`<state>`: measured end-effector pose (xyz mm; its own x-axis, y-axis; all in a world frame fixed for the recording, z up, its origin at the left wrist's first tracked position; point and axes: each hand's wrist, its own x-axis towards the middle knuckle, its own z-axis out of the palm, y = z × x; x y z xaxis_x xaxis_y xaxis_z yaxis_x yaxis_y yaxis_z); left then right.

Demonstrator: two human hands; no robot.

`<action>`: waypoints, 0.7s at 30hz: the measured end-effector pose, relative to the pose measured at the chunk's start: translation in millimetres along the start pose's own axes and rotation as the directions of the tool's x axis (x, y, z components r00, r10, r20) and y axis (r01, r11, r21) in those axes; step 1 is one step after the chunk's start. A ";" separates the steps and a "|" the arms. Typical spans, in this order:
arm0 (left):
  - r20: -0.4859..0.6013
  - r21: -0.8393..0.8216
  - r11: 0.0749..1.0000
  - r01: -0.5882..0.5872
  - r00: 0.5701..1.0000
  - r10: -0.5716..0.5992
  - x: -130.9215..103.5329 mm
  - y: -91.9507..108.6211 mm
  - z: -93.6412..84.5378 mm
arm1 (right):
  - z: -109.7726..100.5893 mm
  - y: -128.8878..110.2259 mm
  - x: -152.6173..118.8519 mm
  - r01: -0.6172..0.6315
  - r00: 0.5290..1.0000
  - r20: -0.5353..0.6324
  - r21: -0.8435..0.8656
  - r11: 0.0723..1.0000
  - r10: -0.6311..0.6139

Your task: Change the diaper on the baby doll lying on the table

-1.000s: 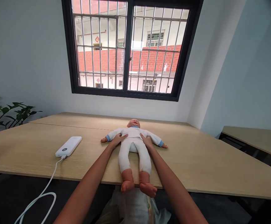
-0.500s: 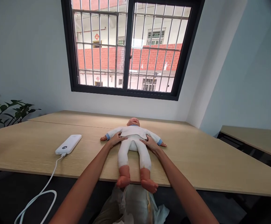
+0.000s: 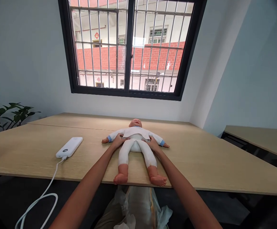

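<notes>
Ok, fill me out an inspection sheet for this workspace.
Surface: wooden table, seam near the far side; spills, nothing seen
Job's things: doll face up, feet at the near edge
Clutter: power bank at left
Hands: left hand and right hand at the doll's waist, one each side; grip unclear
Cables: white cable from power bank over the edge, looped below
Surroundings: barred window ahead, plant left
</notes>
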<state>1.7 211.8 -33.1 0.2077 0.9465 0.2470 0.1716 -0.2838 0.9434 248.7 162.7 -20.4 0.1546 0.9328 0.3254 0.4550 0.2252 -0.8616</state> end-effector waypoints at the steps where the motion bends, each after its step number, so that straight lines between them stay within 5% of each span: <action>1: -0.002 0.020 1.000 0.019 1.000 -0.019 1.1 0.3 -2.7 | -2.2 1.3 1.0 -0.038 0.999 0.020 0.005 0.999 0.038; 4: 0.004 0.024 0.999 0.031 1.000 -0.031 3.8 3.5 -10.0 | -7.3 4.6 5.6 -0.068 0.998 -0.001 -0.012 0.998 0.068; 10: 0.025 -0.080 0.988 -0.130 0.991 0.133 4.7 9.3 -13.1 | -5.4 7.3 11.8 0.195 0.981 0.020 -0.044 0.980 -0.195; 21: -0.065 -0.090 0.984 -0.152 0.987 0.147 12.2 4.4 -18.1 | -7.9 -4.1 10.0 0.215 0.963 -0.166 -0.017 0.977 -0.215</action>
<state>-12.4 224.9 -22.0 0.1680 0.9024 0.3968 0.0511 -0.4099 0.9107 255.4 168.9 -10.5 0.1966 0.8029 0.5628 0.4925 0.4154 -0.7647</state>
